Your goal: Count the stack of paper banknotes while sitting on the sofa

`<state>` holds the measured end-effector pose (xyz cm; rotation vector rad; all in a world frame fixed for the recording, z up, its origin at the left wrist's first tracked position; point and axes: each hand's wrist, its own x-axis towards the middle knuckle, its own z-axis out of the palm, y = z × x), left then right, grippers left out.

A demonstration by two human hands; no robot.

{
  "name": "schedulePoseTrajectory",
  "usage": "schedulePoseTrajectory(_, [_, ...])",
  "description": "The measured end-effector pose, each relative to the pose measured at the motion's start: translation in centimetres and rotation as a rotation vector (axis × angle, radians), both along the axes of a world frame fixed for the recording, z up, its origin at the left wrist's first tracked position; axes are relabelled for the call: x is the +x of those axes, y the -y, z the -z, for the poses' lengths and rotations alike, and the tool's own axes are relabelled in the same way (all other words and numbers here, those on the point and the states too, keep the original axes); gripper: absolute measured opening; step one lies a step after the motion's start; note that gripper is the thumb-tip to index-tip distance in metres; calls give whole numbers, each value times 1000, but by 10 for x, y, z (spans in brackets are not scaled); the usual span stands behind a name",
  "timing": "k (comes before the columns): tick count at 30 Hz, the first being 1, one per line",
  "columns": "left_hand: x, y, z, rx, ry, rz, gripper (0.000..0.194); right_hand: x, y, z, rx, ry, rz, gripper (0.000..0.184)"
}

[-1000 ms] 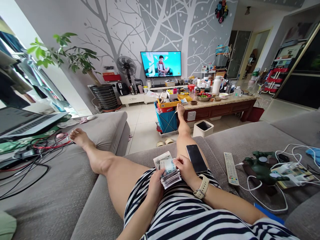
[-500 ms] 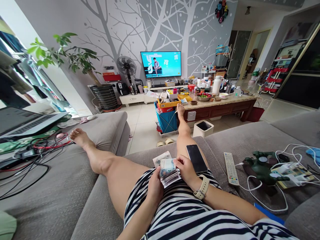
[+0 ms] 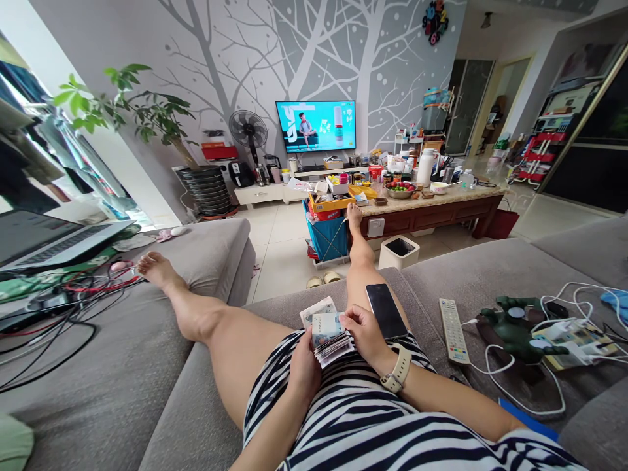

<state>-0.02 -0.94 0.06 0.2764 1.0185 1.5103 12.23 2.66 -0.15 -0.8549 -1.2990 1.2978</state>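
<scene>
I sit on a grey sofa with both legs stretched out. My left hand (image 3: 303,366) is closed around a thick stack of banknotes (image 3: 330,340) held over my lap. My right hand (image 3: 363,330) pinches the right edge of the top note of that stack; a watch with a pale strap is on its wrist. A few loose notes (image 3: 316,309) lie on the sofa just beyond the stack. A black phone (image 3: 385,310) rests on my right thigh, beside my right hand.
A white remote (image 3: 453,331), a green glove-shaped object (image 3: 515,330) and white cables (image 3: 574,307) lie on the sofa to the right. A laptop (image 3: 49,239) and tangled wires sit at left. A cluttered wooden coffee table (image 3: 432,209), bin (image 3: 400,250) and TV (image 3: 315,126) stand ahead.
The top note has been drawn slightly inward and the stack has shifted a little between my hands. The picture on the TV has changed. Nothing else has moved.
</scene>
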Motion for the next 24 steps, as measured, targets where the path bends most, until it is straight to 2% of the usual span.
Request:
schedulePoseTrajectory(6, [0, -2, 2, 47, 28, 30, 16, -1, -1, 1, -2, -3, -15, 23])
schedulePoseTrajectory(16, [1, 0, 0, 26, -4, 16, 10, -1, -2, 2, 8, -3, -21, 21])
schedulePoseTrajectory(24, [0, -2, 2, 21, -1, 18, 13, 0, -3, 4, 15, 2, -2, 21])
